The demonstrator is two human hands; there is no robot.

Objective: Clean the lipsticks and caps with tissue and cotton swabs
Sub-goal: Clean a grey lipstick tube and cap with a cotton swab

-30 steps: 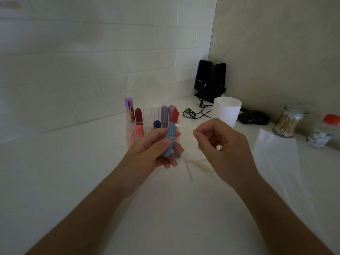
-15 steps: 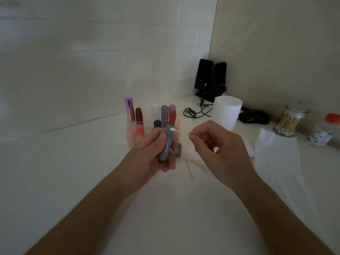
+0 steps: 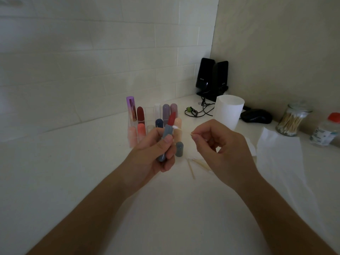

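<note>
Left hand (image 3: 154, 151) gripped grey lipstick (image 3: 167, 132), red bullet out, thumb on tube. Right hand (image 3: 220, 144) pinched cotton swab (image 3: 176, 127) by stick end; cotton tip seemed to touch collar under bullet. Grey cap (image 3: 179, 149) stood just right of left hand. Step needed light pressure, slow tube turning, tip kept off bullet

It looked like a home desk corner: a white counter (image 3: 55, 172) met a tiled wall (image 3: 92, 61), with black speakers (image 3: 211, 78) and a computer mouse (image 3: 255, 116) beyond the right grip (image 3: 226, 146) and a jar of cotton swabs (image 3: 290, 120) to its right.
</note>
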